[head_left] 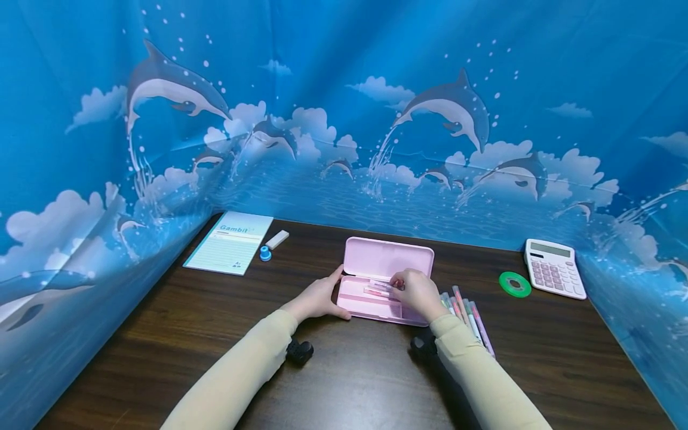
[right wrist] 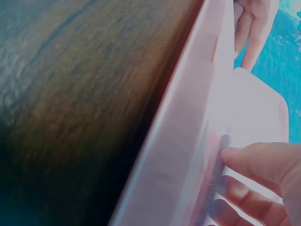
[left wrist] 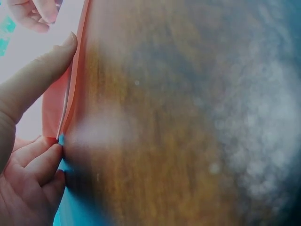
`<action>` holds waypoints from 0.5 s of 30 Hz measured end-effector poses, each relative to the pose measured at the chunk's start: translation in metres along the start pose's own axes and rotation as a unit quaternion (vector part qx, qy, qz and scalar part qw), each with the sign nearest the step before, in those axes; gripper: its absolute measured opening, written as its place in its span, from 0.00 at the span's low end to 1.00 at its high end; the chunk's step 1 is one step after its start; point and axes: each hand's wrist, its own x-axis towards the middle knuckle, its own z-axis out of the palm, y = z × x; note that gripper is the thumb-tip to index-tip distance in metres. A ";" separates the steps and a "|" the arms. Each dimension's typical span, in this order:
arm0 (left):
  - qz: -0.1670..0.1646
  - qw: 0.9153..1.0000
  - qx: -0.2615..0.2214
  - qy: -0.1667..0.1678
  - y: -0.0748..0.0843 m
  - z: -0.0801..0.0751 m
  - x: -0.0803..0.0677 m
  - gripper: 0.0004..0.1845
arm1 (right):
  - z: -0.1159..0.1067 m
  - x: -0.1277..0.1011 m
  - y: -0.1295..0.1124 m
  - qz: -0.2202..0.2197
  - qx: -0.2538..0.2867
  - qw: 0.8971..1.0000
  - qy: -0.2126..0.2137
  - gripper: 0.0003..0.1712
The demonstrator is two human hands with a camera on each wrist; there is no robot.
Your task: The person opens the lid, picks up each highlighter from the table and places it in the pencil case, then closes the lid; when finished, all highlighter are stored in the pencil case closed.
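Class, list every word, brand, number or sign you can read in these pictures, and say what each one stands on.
"Gambit": printed in blue at the top of the pale notebook at the far left of the table.
The ruled lines and small print below it on the notebook: too small to read.
Calculator keys and display: too small to read.
Pink pencil case, green tape roll, pens: no readable text.
Both wrist views: no text.

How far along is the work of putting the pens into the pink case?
Done: the pink pencil case lies open with a pen or two inside. In hand: the right hand holds a pen inside the case, while the left hand steadies its edge. Left: several pens lie on the table beside the case.
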 end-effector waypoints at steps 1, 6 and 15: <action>0.002 1.000 -0.001 0.000 0.000 0.000 0.000 0.66 | 0.000 0.000 0.000 0.002 -0.001 1.000 -0.001 0.02; 0.006 1.000 0.002 0.005 0.000 0.001 0.000 0.66 | -0.003 -0.002 0.001 0.009 0.005 1.000 0.002 0.02; 0.000 1.000 0.001 0.005 0.000 0.001 -0.001 0.66 | -0.011 -0.012 0.015 0.009 0.009 1.000 0.022 0.03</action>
